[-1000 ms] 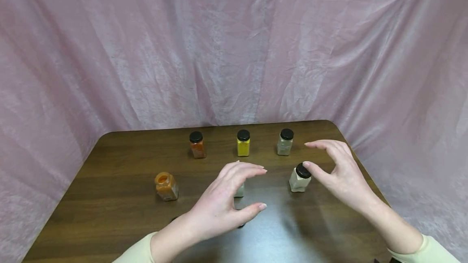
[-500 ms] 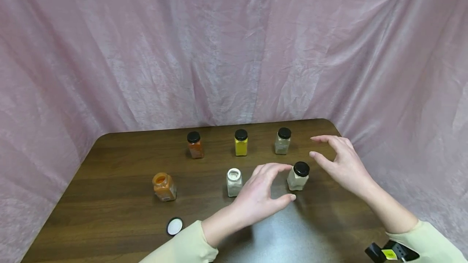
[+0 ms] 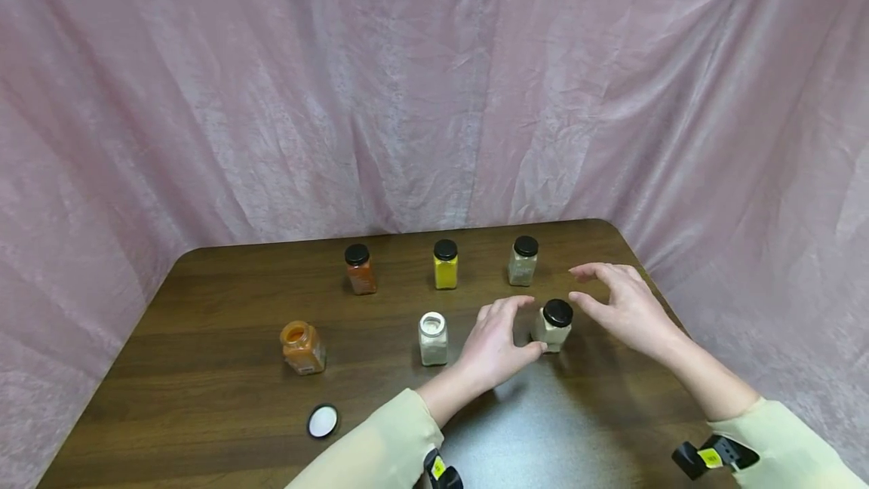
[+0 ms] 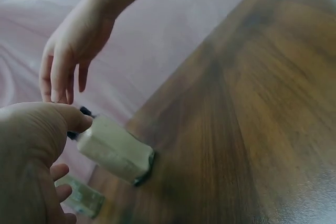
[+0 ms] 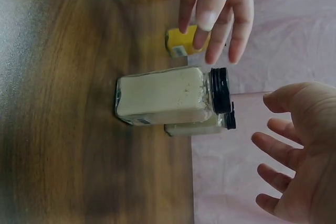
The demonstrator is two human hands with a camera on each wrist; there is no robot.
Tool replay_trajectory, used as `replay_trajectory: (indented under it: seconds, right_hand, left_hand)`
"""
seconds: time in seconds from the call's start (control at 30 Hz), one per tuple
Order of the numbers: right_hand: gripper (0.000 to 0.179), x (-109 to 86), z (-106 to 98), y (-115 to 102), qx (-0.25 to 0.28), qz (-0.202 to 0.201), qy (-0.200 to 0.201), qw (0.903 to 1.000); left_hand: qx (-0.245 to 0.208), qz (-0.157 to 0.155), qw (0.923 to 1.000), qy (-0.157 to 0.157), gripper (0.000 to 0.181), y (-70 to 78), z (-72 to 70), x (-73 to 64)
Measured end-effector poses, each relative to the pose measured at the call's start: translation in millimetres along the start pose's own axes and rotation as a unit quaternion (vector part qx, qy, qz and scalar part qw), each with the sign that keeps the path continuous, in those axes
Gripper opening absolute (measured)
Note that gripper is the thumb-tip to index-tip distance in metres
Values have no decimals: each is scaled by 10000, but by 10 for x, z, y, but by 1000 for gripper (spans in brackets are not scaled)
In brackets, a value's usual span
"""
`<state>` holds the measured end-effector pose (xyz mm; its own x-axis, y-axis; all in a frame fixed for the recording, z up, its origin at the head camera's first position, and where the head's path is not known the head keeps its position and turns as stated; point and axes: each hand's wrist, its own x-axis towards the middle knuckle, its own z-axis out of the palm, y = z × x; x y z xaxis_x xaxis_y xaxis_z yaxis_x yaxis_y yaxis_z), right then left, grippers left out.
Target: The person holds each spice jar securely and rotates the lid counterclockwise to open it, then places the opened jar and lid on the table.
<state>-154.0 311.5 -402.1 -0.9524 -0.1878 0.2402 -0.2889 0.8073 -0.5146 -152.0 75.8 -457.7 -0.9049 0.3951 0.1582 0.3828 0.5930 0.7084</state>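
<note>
A spice jar of cream-coloured powder with a black lid [image 3: 553,327] stands upright at the right of the front row. My left hand [image 3: 498,345] is at its left side, thumb and fingers spread apart around that side. On the right, my right hand [image 3: 627,312] hovers beside the lid, its thumb and fingers parted. In the right wrist view, a gap shows between the jar [image 5: 163,95] and both the left hand [image 5: 218,14] and the right hand [image 5: 294,150]. The left wrist view has the left thumb [image 4: 76,119] overlapping the jar's top.
An uncapped jar of white powder [image 3: 433,345] and an uncapped jar of orange powder [image 3: 304,353] stand to the left. A lid [image 3: 322,421] lies upside down in front. Behind are capped jars: red-orange [image 3: 360,274], yellow [image 3: 446,270] and grey-green [image 3: 523,266]. A pink curtain [image 3: 407,96] hangs behind the table.
My left hand has moved right, to the cream jar's side, uncovering the white jar and the loose lid. The right hand has drawn away from the jar's lid, then come slightly back.
</note>
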Motion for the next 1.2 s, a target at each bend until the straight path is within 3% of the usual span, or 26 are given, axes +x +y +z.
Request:
replay_trajectory:
  seconds: [0.17, 0.47, 0.87, 1.2]
  right_hand:
    - [40, 19, 17, 17, -176, 116, -418, 9989]
    - [36, 42, 14, 46, -428, -388, -755, 9955]
    - [49, 18, 81, 17, -665, -483, -1016, 9914]
    - [56, 26, 92, 6, -823, -542, -995, 9901]
  left_hand:
    - [95, -145, 9998, -16, 69, -45, 108, 119]
    - [-107, -122, 9997, -156, 68, -81, 236, 255]
    - [-143, -56, 9998, -130, 65, -201, 373, 284]
    - [-102, -103, 9997, -194, 65, -207, 412, 309]
